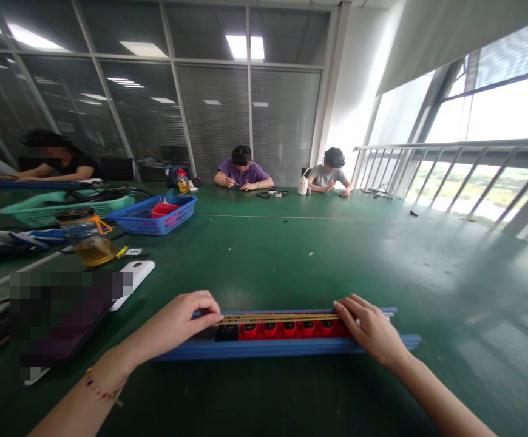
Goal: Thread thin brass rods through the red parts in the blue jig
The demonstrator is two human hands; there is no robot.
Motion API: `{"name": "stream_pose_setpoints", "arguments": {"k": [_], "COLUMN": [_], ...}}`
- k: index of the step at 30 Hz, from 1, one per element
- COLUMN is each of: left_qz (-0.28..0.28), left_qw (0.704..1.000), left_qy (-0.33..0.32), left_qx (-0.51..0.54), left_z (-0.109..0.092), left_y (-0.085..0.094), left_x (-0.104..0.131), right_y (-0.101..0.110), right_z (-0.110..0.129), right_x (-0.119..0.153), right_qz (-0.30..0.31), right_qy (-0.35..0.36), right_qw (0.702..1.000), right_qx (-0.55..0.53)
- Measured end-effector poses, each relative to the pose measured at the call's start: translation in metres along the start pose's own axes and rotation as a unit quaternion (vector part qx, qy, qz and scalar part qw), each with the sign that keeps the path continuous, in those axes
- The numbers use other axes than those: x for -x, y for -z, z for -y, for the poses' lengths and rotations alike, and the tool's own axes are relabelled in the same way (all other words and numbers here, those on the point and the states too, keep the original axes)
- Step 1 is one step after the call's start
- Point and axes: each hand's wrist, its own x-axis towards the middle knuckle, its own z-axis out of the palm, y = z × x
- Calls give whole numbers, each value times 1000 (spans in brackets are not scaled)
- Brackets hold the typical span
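Note:
Between my two hands run several thin yellow-brown strands [277, 317], straight and nearly level; whether they are sticks or stretched bands I cannot tell. My left hand [193, 315] pinches their left end between thumb and fingers. At the right end, my right hand [371, 325] has its fingers closed over them, beside the tray's right part. Directly beneath lies a long blue channel-shaped tray [286, 347] with raised long sides. Inside it sits a row of red blocks [269, 331] with black tops, plus a black piece [227, 332] at the left. My right hand hides the row's right end.
To the left lie a dark flat device [68, 321], a white power bank-like object [134, 282] and a jar of amber liquid [91, 243]. Farther back stand a blue basket [155, 224] and a green basket [31, 209]. Several people sit along the table's far side.

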Motion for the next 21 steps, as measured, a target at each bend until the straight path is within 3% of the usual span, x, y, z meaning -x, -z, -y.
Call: {"name": "stream_pose_setpoints", "arguments": {"k": [7,12,15,18,21], "left_qz": [-81,-217,-268,-272,-228], "left_qw": [987,950,932,935,954], "left_qy": [-67,-98,-86,-66,-45], "left_qx": [-118,-202,-228,-218,-189], "left_z": [-4,2,14,26,35], "left_y": [9,31,42,41,27], "left_x": [0,2,-4,-16,-32], "right_y": [1,0,3,9,15], "right_z": [0,-5,-10,-13,-13], "right_x": [-1,0,1,0,0], "right_qz": [-1,-18,-49,-109,-91], "right_qy": [-3,-17,-35,-34,3], "right_qw": [1000,999,998,993,996], "right_qx": [-13,-41,-31,6,5]}}
